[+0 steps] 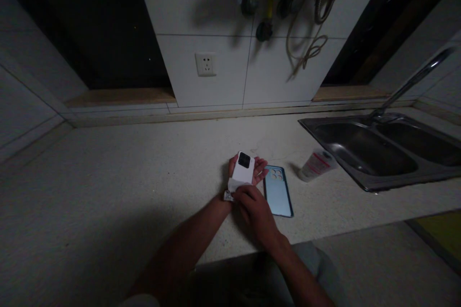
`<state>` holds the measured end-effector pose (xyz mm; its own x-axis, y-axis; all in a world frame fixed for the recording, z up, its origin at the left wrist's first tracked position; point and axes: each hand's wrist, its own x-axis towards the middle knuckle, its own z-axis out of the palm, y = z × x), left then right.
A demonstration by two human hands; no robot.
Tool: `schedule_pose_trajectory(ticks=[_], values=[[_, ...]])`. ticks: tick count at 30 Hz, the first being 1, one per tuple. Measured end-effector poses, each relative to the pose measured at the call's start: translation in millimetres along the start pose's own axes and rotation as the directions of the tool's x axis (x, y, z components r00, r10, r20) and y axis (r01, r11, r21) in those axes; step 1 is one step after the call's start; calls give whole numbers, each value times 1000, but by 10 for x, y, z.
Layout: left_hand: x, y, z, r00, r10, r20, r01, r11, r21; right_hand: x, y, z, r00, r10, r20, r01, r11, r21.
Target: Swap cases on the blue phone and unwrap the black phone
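A white phone (238, 173) with a black square camera block lies back up in my left hand (260, 168). Its palm is turned up under the phone, the thumb along the left edge and the fingertips showing past the right edge. My right hand (256, 208) is closed over the phone's lower end, pinching a thin white wipe or tissue (235, 183) against its back. A small printed piece (228, 195) shows by my left wrist; I cannot tell what it is. To the right, a light blue phone case (278, 195) with camera cutouts rests on the counter.
On the pale counter (144, 163), a clear plastic cup (314, 167) with red print is tilted against the rim of the steel double sink (360, 180). A curved faucet (410, 84) rises behind the sink. The tiled wall carries a socket (206, 64), pipes and a looped cord (313, 50).
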<state>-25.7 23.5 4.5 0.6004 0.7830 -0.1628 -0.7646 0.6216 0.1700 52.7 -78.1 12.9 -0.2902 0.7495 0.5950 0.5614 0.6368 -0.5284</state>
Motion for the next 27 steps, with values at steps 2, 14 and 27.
schedule_pose_trajectory(ticks=[2,14,27], values=[[-7,9,15,999,35,-31,-36,999,-25,-176,-14,-60,999,-16,-32,16,1000,18],[-41,56,132,967,44,-250,-82,986,-144,-199,-58,-164,981,129,-145,-116,988,97],[-21,136,17,931,186,-314,-152,980,130,-257,-149,-178,901,362,-241,-319,927,200]])
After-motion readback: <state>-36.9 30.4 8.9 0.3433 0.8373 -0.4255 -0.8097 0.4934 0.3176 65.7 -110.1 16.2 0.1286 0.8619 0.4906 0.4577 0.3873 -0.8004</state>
